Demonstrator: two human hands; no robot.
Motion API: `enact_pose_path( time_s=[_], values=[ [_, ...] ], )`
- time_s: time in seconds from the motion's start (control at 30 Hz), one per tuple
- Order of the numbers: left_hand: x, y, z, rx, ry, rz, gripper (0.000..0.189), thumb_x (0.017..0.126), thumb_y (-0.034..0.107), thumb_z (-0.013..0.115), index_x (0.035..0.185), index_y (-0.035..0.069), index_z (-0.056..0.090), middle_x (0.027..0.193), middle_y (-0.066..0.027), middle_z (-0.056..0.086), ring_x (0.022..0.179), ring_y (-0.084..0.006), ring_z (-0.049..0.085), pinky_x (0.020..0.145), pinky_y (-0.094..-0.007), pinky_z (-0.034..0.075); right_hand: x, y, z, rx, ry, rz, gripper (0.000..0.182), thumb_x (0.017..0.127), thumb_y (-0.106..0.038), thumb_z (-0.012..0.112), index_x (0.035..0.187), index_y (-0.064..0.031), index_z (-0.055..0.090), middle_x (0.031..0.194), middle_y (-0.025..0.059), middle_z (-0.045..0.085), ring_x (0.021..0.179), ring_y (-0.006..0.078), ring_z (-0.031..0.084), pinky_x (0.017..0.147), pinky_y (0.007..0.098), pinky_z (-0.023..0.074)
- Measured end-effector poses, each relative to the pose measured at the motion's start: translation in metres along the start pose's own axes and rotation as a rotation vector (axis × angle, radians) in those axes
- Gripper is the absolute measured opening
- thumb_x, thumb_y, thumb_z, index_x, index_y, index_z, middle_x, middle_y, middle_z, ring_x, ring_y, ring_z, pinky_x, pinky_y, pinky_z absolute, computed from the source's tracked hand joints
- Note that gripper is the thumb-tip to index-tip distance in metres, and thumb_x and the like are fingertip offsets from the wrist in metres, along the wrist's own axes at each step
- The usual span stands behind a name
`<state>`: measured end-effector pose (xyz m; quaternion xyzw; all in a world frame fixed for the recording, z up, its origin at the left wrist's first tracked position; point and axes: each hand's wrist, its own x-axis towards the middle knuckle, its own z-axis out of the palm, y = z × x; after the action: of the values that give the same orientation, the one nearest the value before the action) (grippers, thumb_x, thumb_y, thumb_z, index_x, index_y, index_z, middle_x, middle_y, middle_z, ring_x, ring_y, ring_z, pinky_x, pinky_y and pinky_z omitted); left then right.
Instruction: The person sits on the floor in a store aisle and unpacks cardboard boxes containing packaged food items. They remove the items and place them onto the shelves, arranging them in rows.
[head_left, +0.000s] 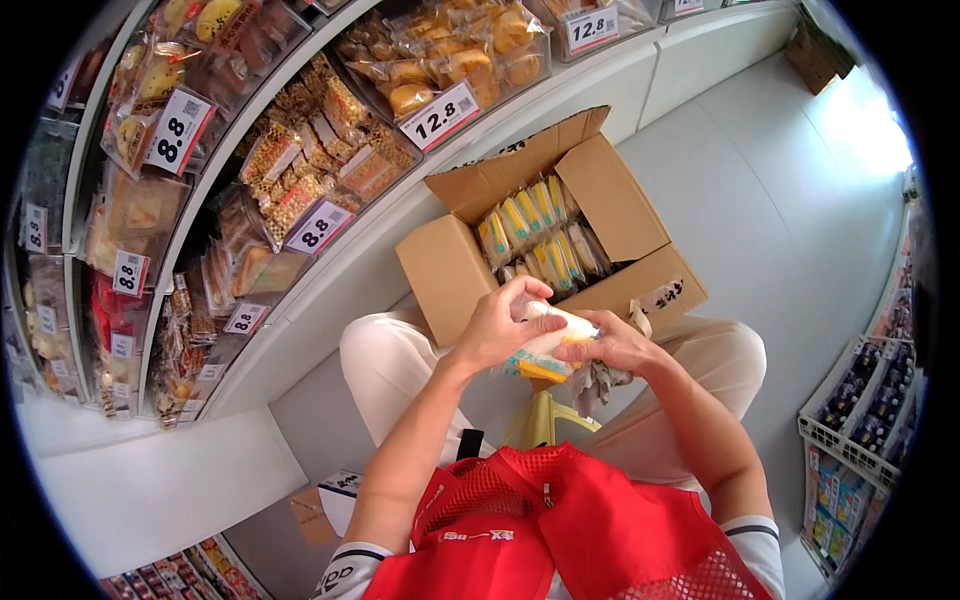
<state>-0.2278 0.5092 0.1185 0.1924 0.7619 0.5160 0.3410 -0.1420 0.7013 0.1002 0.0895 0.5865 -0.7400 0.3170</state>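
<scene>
My left hand (501, 324) and my right hand (611, 346) hold a plastic-wrapped pale food packet (541, 346) with teal and yellow print, probably bread. The left thumb lies across its top, and the right fingers grip its other side. A greyish cloth or glove (600, 381) hangs below my right hand; whether the hand grips it cannot be seen. Just beyond my hands stands an open cardboard carton (450, 262) with its flaps spread. Inside it, similar wrapped packets (529, 214) stand on edge in rows.
Shelves with clear bins of wrapped snacks (300, 172) and price tags (439, 116) curve along the left and top. A yellow plastic stool (541, 420) is between my legs. White racks of bottles (862, 390) stand at right, on the grey floor (727, 172). A small box (341, 499) lies lower left.
</scene>
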Motion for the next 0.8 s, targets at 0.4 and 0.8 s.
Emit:
enact_pose_path(
  time_s=[0.4, 0.8],
  values=[
    [0.136, -0.111, -0.013, 0.416, 0.443, -0.230, 0.080, 0.072, 0.031, 0.070, 0.138, 0.011, 0.031, 0.142, -0.0247, 0.024, 0.133, -0.0366, 0.023, 0.108, -0.0412, 0.023, 0.005, -0.001, 0.000, 0.221, 0.372, 0.040, 0.035, 0.073, -0.020, 0.074, 0.098, 0.0022, 0.064, 0.081, 0.0075, 0.066, 0.065, 0.0124, 0.061, 0.061, 0.0266, 0.0494],
    [0.150, -0.090, -0.025, 0.606, 0.310, -0.424, 0.069, 0.075, 0.053, 0.063, 0.129, 0.017, 0.039, 0.128, -0.0212, 0.039, 0.116, -0.0411, 0.045, 0.097, -0.0457, 0.037, 0.014, 0.003, -0.012, 0.237, 0.382, 0.063, 0.043, 0.073, -0.027, 0.073, 0.104, 0.0012, 0.062, 0.086, 0.0059, 0.066, 0.073, 0.0115, 0.060, 0.070, 0.0256, 0.0463]
  ],
)
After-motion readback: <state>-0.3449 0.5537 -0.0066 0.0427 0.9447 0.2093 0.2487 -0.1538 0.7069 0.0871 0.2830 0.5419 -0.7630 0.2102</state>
